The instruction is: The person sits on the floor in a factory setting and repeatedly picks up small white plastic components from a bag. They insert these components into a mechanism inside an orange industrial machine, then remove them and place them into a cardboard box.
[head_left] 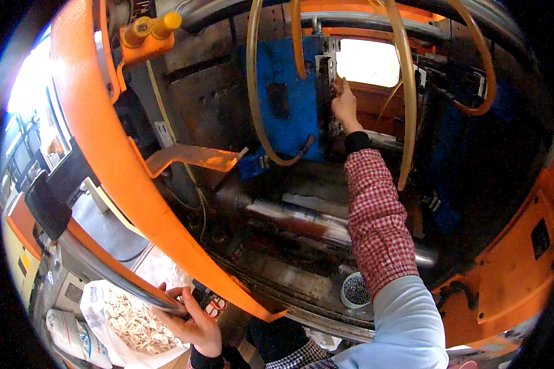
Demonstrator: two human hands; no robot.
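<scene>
My right hand (345,106) reaches deep into the machine, its fingers bunched against the metal face (326,77) of a blue mould block (287,92). Anything between those fingers is too small or hidden to tell. At the lower left, my left hand (197,323) closes round the end of a dark rail (120,273) on the orange sliding door (166,215). Just beyond that hand sits a white bag (95,301) filled with many small cream-coloured moulded parts (143,323).
Clear hoses (406,92) hang in front of the moulds. A metal bar (298,221) crosses below my right arm. A cup of dark pellets (355,290) stands on the machine's ledge. An orange bracket (194,157) juts in at left; an orange panel (514,264) stands right.
</scene>
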